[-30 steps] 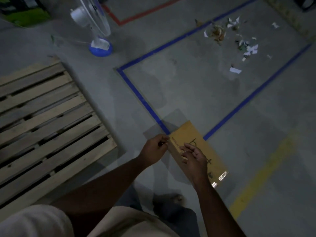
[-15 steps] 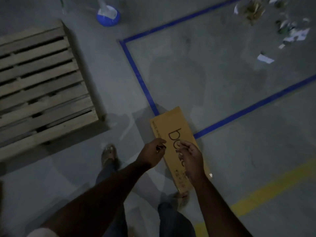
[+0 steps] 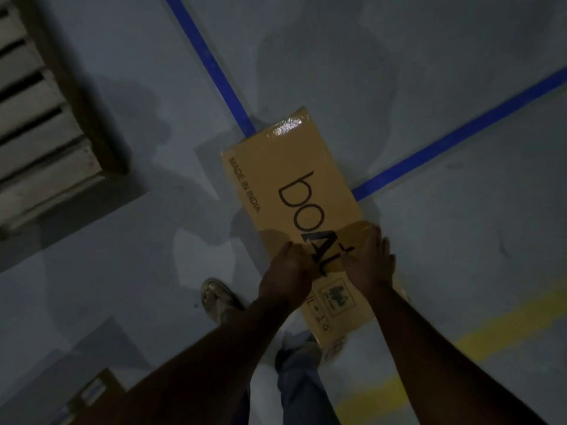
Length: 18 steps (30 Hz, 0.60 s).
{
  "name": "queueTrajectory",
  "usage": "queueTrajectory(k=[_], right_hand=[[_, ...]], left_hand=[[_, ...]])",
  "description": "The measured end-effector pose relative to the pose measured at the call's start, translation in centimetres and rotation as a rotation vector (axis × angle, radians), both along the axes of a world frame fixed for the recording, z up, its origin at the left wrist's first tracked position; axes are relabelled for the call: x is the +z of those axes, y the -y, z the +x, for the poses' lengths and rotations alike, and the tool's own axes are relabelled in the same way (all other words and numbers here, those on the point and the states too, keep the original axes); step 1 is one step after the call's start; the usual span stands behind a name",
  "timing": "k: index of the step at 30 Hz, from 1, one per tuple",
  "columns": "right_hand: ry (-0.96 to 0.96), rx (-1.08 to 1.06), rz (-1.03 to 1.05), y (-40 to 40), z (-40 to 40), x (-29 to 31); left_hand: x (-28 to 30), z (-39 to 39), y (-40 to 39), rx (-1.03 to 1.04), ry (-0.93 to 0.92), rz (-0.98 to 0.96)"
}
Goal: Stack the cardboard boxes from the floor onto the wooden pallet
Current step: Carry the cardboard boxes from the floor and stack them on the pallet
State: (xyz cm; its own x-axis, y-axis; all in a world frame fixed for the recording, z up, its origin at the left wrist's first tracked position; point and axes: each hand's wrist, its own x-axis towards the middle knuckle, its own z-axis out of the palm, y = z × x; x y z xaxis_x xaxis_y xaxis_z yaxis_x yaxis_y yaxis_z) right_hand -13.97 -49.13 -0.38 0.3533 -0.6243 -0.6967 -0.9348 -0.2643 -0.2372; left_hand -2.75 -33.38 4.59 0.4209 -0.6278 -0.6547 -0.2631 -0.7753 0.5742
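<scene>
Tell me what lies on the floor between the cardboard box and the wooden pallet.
In the head view, only bare grey floor with shadows lies between the cardboard box and the wooden pallet.

there is only one view, from a camera worn on the person's head, looking steeply down at the grey floor (image 3: 429,72) past both forearms. it sits close above the cardboard box (image 3: 294,191), which fills the middle of the frame. the wooden pallet (image 3: 40,124) is cut off by the left edge, with blue floor tape (image 3: 211,65) running in from the top.
</scene>
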Motion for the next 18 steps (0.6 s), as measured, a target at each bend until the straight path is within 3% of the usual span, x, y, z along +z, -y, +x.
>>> queueTrajectory(k=[2, 4, 6, 8, 10, 12, 13, 18], right_hand=[[0.019, -0.057, -0.033, -0.3, 0.1, -0.9], [0.061, -0.130, -0.090, -0.9, 0.6, -0.6], [0.084, -0.205, -0.130, -2.0, 0.9, 0.4], [0.230, -0.146, -0.183, -4.1, 0.5, 1.8], [0.458, -0.015, -0.081, -6.0, -0.7, 3.0], [0.509, 0.186, 0.116, -7.6, -1.0, 2.9], [0.486, 0.257, 0.155, -7.8, -0.8, 2.2], [0.026, 0.023, 0.230, -7.1, -0.1, -4.1]], left_hand=[[-1.4, -0.7, -0.1, -0.063, 0.000, -0.006], [-2.4, -1.5, -0.5, 0.009, -0.046, -0.002], [-3.5, -2.3, -1.3, 0.223, -0.092, 0.037], [-4.1, -3.1, -2.8, 0.457, -0.147, 0.041], [-4.6, -3.3, -5.2, 0.724, -0.183, 0.037], [-4.9, -3.7, -9.2, 0.931, -0.218, 0.057], [-4.8, -3.9, -11.0, 0.987, -0.237, 0.044], [-6.0, -4.9, -17.0, 1.075, -0.514, -0.112]])
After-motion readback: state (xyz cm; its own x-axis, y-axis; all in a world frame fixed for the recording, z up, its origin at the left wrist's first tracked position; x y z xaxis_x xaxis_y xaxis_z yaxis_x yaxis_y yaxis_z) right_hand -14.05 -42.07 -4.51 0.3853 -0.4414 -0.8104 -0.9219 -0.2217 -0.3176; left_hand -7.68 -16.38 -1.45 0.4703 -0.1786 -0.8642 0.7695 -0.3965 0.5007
